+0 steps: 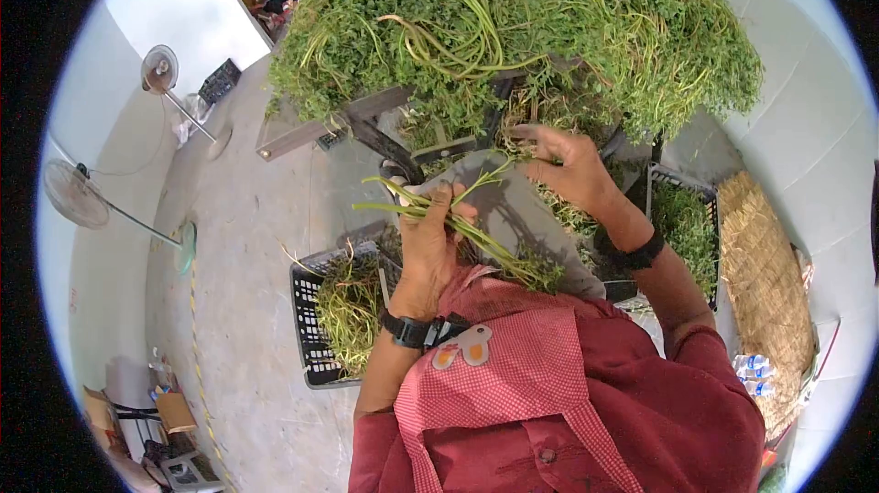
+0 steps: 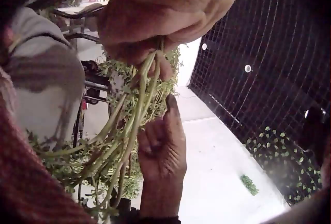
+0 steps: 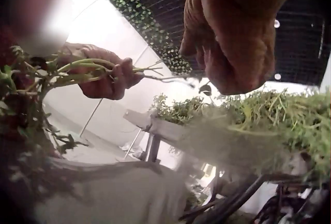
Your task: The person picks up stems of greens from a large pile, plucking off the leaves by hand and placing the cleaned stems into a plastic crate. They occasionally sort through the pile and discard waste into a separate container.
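Observation:
My left hand [image 1: 428, 241] grips a small bunch of green leafy stems [image 1: 485, 241] in front of the apron. Bare stem ends stick out to the left, and the leafy tops hang to the lower right. One thin sprig [image 1: 490, 177] points from the bunch towards my right hand [image 1: 572, 173]. That hand is raised near the heap's edge, with one digit straight and the others loosely bent; nothing shows held in it. In the right wrist view a small leaf [image 3: 205, 89] is right by its fingertips. A large heap of the same greens [image 1: 549, 17] lies on a raised stand ahead.
A black crate [image 1: 307, 328] of stems stands on the floor at left, another crate [image 1: 710, 186] of greens at right. A straw mat [image 1: 765, 292] and bottles [image 1: 753, 367] lie farther right. The stand's frame [image 1: 284, 134] juts out; fans [image 1: 78, 195] stand at left.

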The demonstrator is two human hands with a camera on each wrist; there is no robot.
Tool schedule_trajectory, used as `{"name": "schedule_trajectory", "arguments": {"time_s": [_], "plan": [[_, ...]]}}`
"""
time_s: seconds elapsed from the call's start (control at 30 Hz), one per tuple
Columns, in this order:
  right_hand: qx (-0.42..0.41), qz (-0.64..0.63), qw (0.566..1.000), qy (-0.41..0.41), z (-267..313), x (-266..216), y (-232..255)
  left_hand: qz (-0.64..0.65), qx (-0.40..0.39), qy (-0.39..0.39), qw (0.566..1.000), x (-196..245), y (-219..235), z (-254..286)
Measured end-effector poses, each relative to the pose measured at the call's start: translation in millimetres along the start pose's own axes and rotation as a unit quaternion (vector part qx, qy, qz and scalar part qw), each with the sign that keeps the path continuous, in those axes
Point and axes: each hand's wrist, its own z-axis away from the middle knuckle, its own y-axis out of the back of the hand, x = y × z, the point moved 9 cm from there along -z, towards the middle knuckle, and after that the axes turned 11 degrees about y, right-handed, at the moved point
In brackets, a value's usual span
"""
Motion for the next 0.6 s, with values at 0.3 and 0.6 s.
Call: {"name": "schedule_trajectory", "arguments": {"time_s": [0.3,0.6], "plan": [[-0.125,0.368,0.911,0.137,-2.8,-17.5,-25.6,-0.031,0.000,0.004,1.000,0.9,-5.6,3.0],[-0.122,0.288,0.939,0.146,-1.7,3.3,-30.1,0.052,-0.052,-0.031,0.997,12.7,-18.4,7.3]]}}
